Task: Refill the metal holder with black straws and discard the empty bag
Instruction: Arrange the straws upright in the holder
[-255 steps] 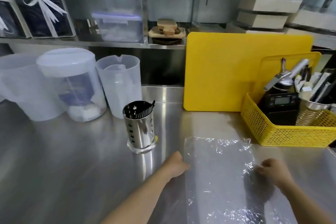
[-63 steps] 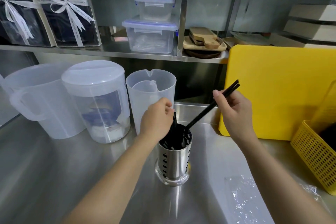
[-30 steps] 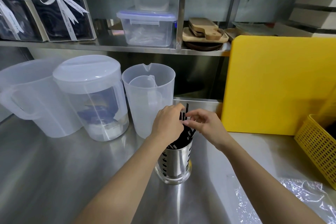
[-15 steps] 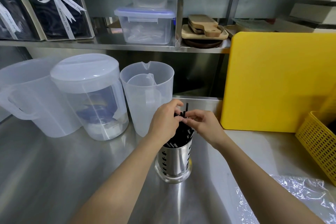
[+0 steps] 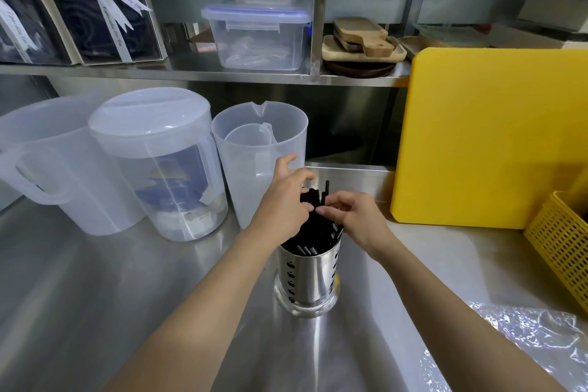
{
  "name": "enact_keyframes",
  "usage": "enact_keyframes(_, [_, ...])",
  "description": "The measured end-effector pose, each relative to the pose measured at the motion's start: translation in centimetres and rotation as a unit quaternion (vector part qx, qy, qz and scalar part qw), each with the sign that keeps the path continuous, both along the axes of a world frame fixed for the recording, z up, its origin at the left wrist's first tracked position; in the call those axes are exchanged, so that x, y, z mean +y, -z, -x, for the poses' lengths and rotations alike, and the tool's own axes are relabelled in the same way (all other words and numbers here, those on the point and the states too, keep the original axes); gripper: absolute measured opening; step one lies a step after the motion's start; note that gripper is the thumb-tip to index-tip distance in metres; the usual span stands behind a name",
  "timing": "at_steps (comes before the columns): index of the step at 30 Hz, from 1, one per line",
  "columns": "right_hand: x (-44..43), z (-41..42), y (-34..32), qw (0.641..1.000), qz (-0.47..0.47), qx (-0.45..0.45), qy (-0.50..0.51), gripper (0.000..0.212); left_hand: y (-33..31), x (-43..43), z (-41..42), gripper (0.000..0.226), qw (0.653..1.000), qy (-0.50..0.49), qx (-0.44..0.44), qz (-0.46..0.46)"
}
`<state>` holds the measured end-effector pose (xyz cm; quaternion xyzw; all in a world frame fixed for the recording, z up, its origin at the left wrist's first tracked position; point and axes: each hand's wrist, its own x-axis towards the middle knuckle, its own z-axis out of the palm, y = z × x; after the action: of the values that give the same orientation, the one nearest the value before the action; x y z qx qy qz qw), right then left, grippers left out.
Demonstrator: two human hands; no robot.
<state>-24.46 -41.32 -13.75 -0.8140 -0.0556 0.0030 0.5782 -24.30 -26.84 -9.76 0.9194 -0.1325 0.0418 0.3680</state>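
Observation:
A perforated metal holder stands on the steel counter, full of black straws whose tops stick out above its rim. My left hand curls around the straw tops from the left, with thumb and forefinger raised. My right hand pinches the straw tops from the right with its fingertips. Both hands meet just above the holder. The clear empty bag lies crumpled and flat on the counter at the lower right, apart from both hands.
Three translucent plastic pitchers stand behind and left of the holder. A yellow cutting board leans upright at the right, with a yellow mesh basket beside it. A shelf above holds lidded boxes and wooden boards.
Earlier both hands lay on the bag; then my right hand put long straws into the holder. Over the last second both hands stay at the straw tops, shifting only slightly.

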Motion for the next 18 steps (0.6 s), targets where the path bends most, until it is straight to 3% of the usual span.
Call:
enact_keyframes(4, [-0.06, -0.06, 0.08, 1.000, 0.002, 0.000, 0.001, 0.011, -0.09, -0.19, -0.11, 0.034, 0.990, 0.018, -0.030, -0.137])
enact_keyframes(8, [-0.12, -0.11, 0.17, 1.000, 0.001, 0.000, 0.004, 0.012, -0.23, -0.22, -0.46, 0.025, 0.978, 0.036, -0.082, -0.186])
enact_keyframes(11, [-0.03, -0.06, 0.11, 1.000, -0.009, -0.001, 0.006, 0.010, -0.33, -0.31, -0.49, 0.018, 0.981, 0.007, -0.081, -0.178])
enact_keyframes(14, [-0.02, 0.05, 0.05, 1.000, -0.007, -0.001, 0.006, 0.009, -0.40, -0.42, -0.55, 0.014, 0.992, -0.008, -0.012, -0.123])
enact_keyframes(18, [-0.08, -0.04, 0.14, 1.000, 0.006, -0.003, 0.008, 0.012, -0.32, -0.36, -0.87, 0.023, 0.997, -0.015, 0.027, -0.072])
